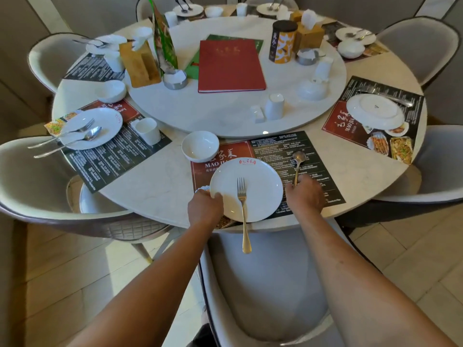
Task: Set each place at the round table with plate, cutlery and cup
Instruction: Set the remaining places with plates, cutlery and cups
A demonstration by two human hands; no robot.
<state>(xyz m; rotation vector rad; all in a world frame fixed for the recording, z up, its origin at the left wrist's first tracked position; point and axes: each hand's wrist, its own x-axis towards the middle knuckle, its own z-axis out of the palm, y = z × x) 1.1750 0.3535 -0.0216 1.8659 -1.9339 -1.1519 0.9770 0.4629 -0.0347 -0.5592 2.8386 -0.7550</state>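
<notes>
A white plate (260,181) lies on the near placemat (313,156) at the table's front edge. My left hand (205,207) grips the plate's left rim. A fork (242,211) rests on the plate, its handle hanging past the table edge. My right hand (305,194) holds a spoon (297,161) by the handle, just right of the plate, bowl pointing away. A white bowl (200,146) sits beyond the plate to the left. Two white cups (274,106) stand upside down on the turntable behind this place.
The left place has a plate with fork and spoon (90,127) and a cup (147,131). At the right lies an upturned plate (375,111). The turntable (225,116) carries a red menu (230,65), tissue boxes, a tin. A chair (270,284) stands right below me.
</notes>
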